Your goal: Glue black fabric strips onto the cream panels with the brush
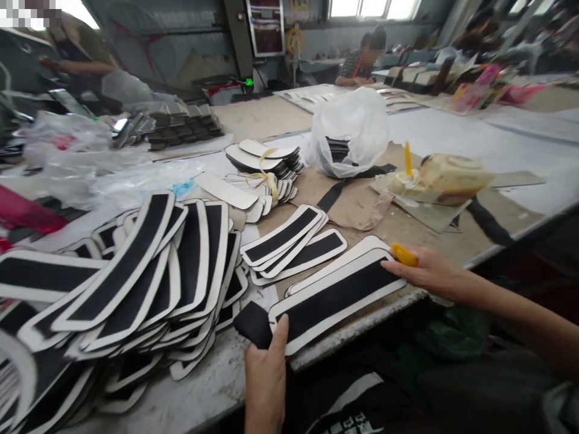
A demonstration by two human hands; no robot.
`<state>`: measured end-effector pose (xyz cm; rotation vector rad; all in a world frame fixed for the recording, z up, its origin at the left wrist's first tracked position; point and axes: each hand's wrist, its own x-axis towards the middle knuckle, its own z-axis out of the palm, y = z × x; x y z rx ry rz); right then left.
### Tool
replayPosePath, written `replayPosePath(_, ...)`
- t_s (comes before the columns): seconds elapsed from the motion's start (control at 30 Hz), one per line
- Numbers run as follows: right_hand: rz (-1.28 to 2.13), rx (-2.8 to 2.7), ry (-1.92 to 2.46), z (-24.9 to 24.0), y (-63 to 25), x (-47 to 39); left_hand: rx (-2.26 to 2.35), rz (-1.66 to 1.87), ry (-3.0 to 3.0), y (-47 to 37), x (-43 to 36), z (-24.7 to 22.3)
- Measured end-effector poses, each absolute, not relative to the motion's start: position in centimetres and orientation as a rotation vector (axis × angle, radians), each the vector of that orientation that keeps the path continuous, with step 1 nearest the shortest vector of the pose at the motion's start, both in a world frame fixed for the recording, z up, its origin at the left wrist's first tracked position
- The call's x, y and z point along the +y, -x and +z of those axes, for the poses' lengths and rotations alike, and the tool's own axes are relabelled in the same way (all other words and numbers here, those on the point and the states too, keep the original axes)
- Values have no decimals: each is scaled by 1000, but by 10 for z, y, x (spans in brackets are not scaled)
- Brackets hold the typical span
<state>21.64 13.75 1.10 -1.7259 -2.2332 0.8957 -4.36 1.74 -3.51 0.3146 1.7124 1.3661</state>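
Note:
A long, slightly curved white panel with a black strip [339, 296] lies at the table's front edge, one end in each hand. My left hand [268, 374] is closed on its left end, thumb on top. Beside that thumb a loose black piece [254, 324] sticks out. My right hand [425, 271] grips the right end and also holds a small yellow tool [404, 255]; the tool's kind cannot be made out. Under the held panel, white edges of other panels [368, 244] show. A few similar panels [289, 241] lie just behind it.
A large heap of black-and-white panels [194, 259] covers the left. Banded white pieces [262, 160] and a white plastic bag [350, 129] stand behind. At right is a glue-stained container [452, 175] beside a yellow stick [408, 158]. Other people work farther back.

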Motion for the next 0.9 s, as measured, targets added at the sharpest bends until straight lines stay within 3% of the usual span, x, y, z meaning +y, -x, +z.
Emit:
replayPosePath(0.33,855,-2147,1866,1,-221,131,1750,1363,-452,41,5,-27)
replayPosePath(0.9,889,-1948,1597,-8,-225,120,1794,1335,-335,41,2,-36)
